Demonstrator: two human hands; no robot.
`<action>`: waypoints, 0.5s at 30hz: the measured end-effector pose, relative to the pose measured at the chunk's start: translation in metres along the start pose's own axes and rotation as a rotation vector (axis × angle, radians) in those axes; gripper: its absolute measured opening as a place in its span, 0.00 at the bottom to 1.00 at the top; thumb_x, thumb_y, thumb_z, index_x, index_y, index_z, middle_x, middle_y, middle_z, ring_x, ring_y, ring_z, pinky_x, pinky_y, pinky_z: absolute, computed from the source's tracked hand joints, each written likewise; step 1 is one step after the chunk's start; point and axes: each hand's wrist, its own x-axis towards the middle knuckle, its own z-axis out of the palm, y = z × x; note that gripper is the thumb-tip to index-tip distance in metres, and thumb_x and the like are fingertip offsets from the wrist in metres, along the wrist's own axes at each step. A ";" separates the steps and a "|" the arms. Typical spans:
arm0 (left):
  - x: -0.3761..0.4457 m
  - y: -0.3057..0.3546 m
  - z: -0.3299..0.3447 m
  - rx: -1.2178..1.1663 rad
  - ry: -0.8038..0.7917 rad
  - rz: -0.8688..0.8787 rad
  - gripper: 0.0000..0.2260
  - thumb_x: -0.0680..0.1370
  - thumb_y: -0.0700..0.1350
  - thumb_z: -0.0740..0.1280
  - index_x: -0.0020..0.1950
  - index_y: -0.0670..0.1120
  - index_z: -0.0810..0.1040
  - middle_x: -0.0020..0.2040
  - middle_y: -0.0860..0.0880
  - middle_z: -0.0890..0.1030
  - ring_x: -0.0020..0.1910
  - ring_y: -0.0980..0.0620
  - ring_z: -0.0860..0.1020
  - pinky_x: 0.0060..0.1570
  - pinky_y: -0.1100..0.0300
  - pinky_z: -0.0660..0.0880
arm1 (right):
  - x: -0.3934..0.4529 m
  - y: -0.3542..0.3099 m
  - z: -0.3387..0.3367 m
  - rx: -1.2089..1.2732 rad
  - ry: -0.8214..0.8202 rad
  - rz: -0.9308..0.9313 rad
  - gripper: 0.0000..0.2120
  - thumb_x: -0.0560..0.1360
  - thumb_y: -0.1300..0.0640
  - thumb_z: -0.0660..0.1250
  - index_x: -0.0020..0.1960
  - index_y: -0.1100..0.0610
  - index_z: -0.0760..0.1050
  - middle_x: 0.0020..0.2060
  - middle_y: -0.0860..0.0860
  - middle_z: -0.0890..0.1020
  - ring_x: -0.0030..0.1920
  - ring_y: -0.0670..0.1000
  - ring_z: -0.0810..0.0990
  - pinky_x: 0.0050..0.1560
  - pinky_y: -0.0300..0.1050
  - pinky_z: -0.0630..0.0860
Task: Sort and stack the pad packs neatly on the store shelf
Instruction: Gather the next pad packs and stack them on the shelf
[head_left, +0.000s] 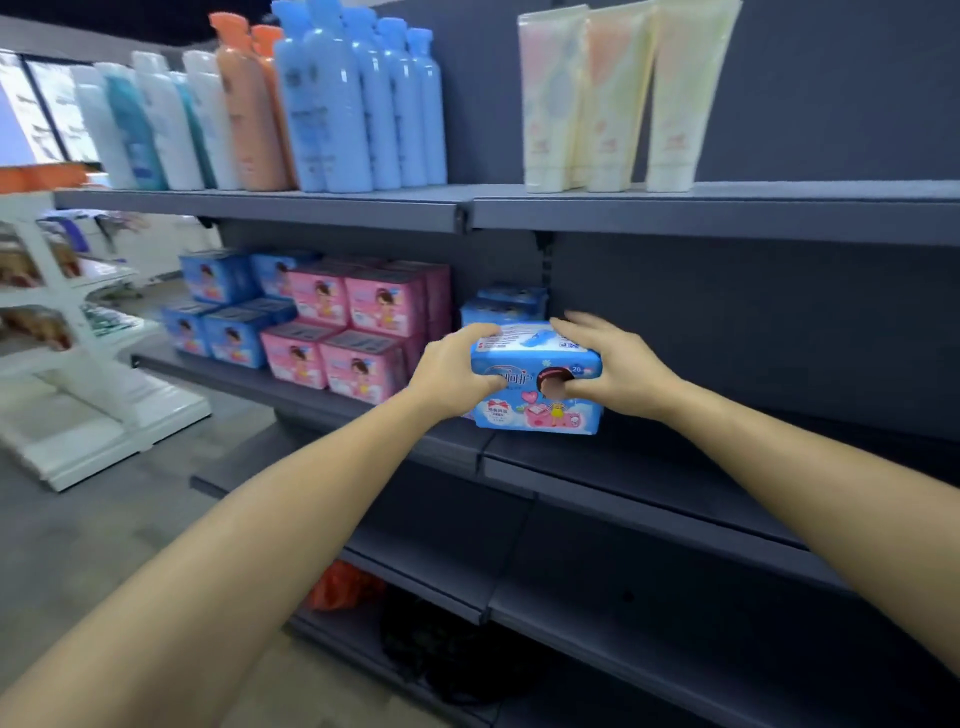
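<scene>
Two hands are clamping one blue pad pack (537, 379) at the middle shelf (623, 467) front edge: left hand (457, 371) gripping its 9 o'clock end, right hand (613, 366) its 3 o'clock end, likely squaring it. More blue packs (511, 304) are sitting behind at 12 o'clock; pink packs (358, 332) are stacking up at 9 o'clock, colours apparently kept apart. Whether it's resting on the shelf, can't tell.
</scene>
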 end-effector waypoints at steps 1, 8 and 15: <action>-0.002 -0.008 -0.009 -0.001 0.017 -0.015 0.28 0.73 0.46 0.73 0.72 0.52 0.69 0.67 0.50 0.75 0.63 0.50 0.73 0.57 0.63 0.70 | 0.008 -0.008 0.007 0.025 -0.009 -0.014 0.40 0.67 0.47 0.76 0.74 0.49 0.62 0.75 0.48 0.59 0.75 0.47 0.57 0.73 0.45 0.58; -0.008 -0.075 -0.060 0.000 0.125 -0.112 0.27 0.74 0.45 0.72 0.71 0.53 0.69 0.65 0.50 0.75 0.60 0.51 0.74 0.50 0.64 0.70 | 0.077 -0.050 0.061 0.086 -0.070 -0.124 0.39 0.67 0.51 0.76 0.74 0.47 0.63 0.75 0.48 0.59 0.74 0.49 0.59 0.73 0.49 0.59; 0.017 -0.147 -0.115 0.020 0.193 -0.231 0.30 0.71 0.51 0.74 0.72 0.52 0.68 0.65 0.51 0.76 0.62 0.51 0.75 0.61 0.53 0.74 | 0.175 -0.093 0.122 0.106 -0.079 -0.245 0.40 0.65 0.48 0.77 0.73 0.53 0.66 0.73 0.53 0.65 0.74 0.50 0.60 0.71 0.40 0.55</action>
